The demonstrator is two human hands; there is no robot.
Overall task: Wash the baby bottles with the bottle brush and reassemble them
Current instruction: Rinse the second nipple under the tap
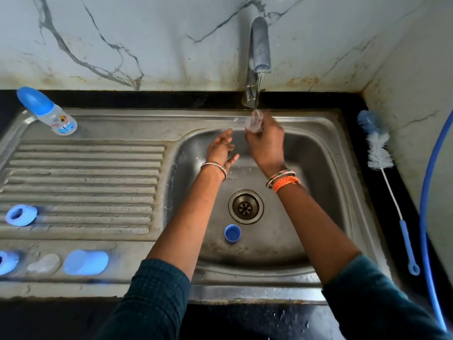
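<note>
Clear bottle (254,121), blurred under tap (259,45) water at upper centre, gripped in right hand (266,143). Left hand (221,148) beside it, fingers spread, holding nothing. Blue ring (7,262) cut off at left edge; brush (378,153) along right edge.

Steel sink unit (98,133) in black counter (367,104). Drainboard: capped bottle (49,112) at 10 o'clock; blue ring (21,215), blue cap (85,262), clear teat (43,263) at 8. Basin: small blue cap (232,233). Counter, 3 o'clock: bottle brush (382,168).
</note>
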